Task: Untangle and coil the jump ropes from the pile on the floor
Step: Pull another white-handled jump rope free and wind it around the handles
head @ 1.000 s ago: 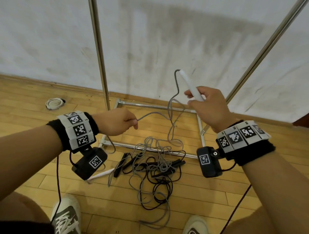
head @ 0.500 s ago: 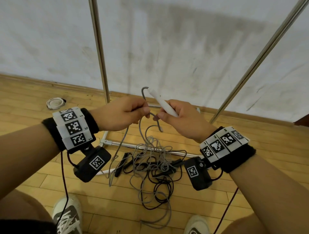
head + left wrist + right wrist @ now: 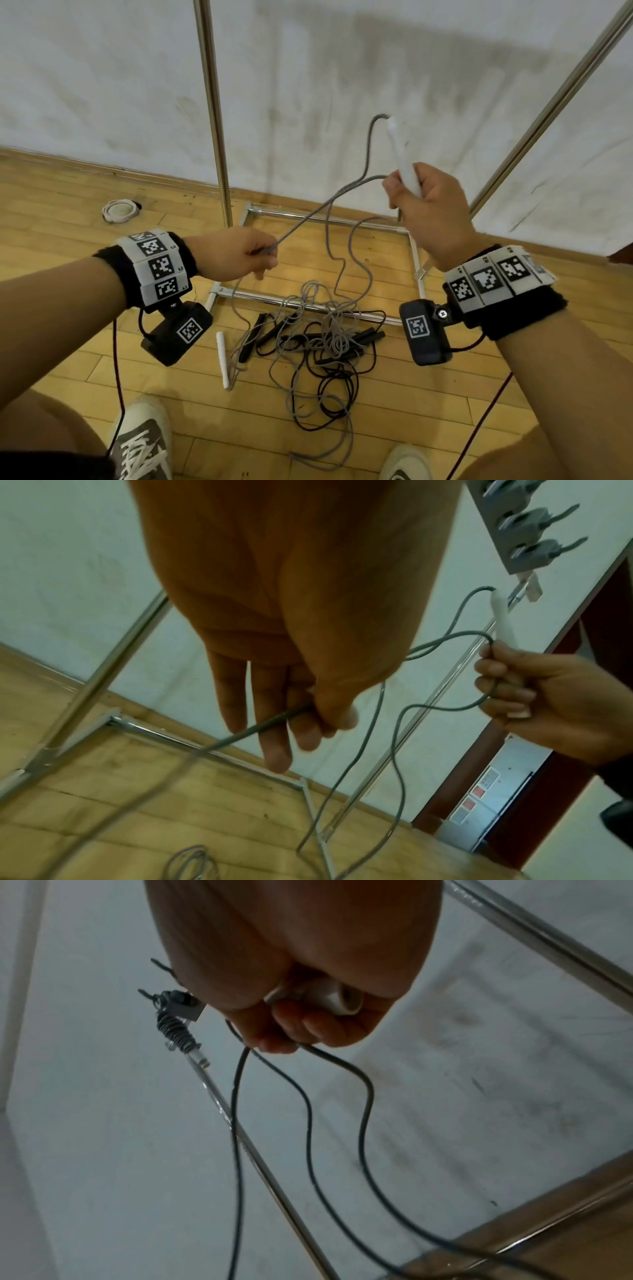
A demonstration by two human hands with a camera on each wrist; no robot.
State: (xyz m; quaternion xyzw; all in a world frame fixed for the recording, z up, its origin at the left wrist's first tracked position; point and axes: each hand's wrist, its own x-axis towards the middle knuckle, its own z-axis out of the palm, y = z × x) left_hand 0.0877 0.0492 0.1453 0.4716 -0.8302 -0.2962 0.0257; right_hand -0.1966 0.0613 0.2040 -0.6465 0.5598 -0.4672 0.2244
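Above the floor pile, right hand grips the white handle plus one loop, left hand pinches the grey rope; pulling now risks tightening the tangle.

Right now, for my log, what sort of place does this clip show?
Probably a gym or sports storage corner, though that is a guess. A wooden strip floor meets a scuffed white wall, a bare metal rack frame stands against it, and a pile of jump ropes lies on the floor.
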